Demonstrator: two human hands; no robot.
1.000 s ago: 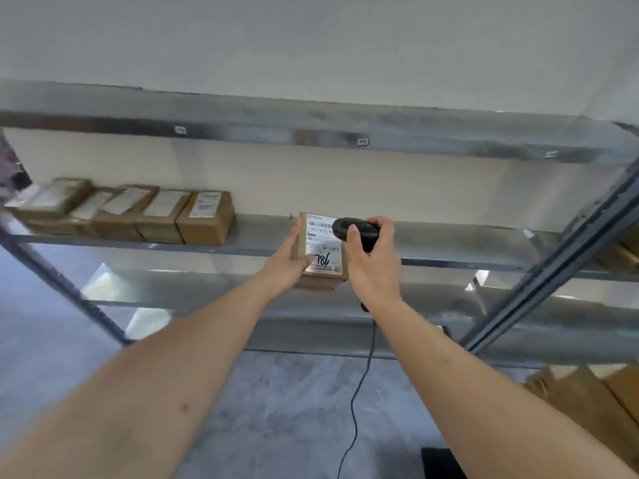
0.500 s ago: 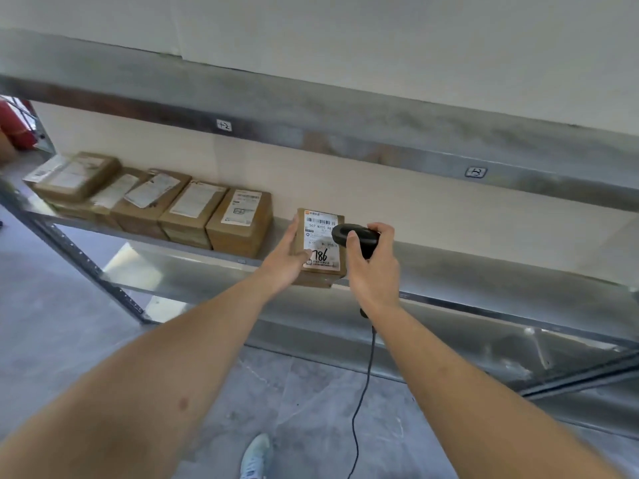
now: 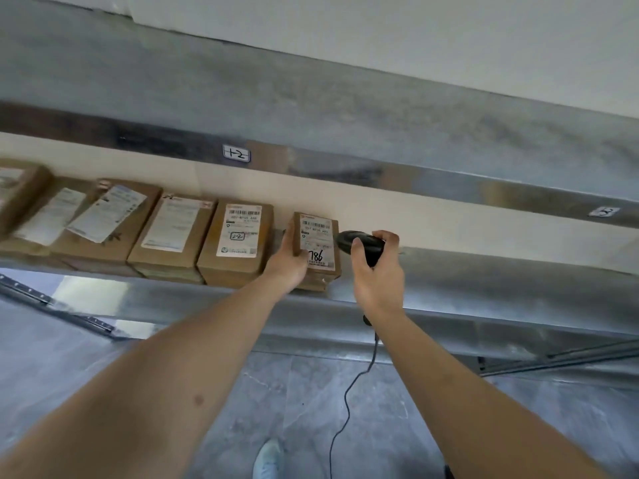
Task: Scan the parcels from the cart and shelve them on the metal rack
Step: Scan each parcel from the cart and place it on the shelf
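Observation:
A small brown cardboard parcel [image 3: 320, 248] with a white label marked "786" sits on the metal rack shelf [image 3: 484, 281], just right of a row of similar parcels [image 3: 237, 243]. My left hand [image 3: 288, 262] grips the parcel's left side and bottom. Close to the parcel's right side, my right hand [image 3: 377, 271] holds a black barcode scanner [image 3: 359, 243], whose cable hangs down toward the floor.
Several labelled brown parcels [image 3: 103, 223] line the same shelf to the left. An upper shelf beam [image 3: 311, 160] carries small tags. A lower shelf [image 3: 432, 337] and grey floor lie below. A light shoe [image 3: 268, 459] shows at the bottom.
The parcel has moved left along the shelf and now stands beside the row of boxes. Both hands went with it, and the view swung left.

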